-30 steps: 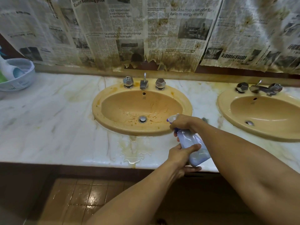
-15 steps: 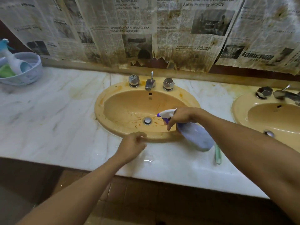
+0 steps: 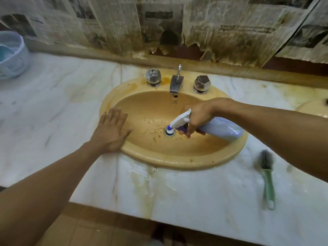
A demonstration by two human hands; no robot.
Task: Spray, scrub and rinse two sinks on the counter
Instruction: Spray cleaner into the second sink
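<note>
Sink [image 3: 177, 162], an oval basin of glossy mustard-yellow ceramic, sits sunk into the white, grey-veined marble worktop [image 3: 53, 112], its bowl flecked with brown specks and streaks around the round metal drain [image 3: 169, 133]. The left hand [image 3: 111, 128] lies flat on the sink's left rim, palm down, fingers straight and slightly spread, holding nothing. The right hand [image 3: 197, 118] is over the bowl, its fingers curled round the neck of a spray bottle [image 3: 221, 129], with fingertips at the purple trigger. The bottle's white head points down at the drain, its blue nozzle tip just over it, while the smooth, pale lilac plastic body tilts back across the sink's right rim. On the sink's back ledge stand two faceted chrome knobs [image 3: 153, 77] either side of a squared chrome spout [image 3: 176, 83], with orange staining around them. Right of the sink, a brush [image 3: 267, 174] with a slim green handle and dark bristles lies on the worktop, apart from the rim. In front of the sink a thin, yellowish puddle [image 3: 154, 180] spreads on the marble. Further right, the edge of a second yellow sink [image 3: 314, 107] shows. Far left of the sink stands a pale woven basket [image 3: 12, 55]. Behind the sink hang newspaper sheets [image 3: 230, 29], brown-stained and ragged along their lower edges.
</note>
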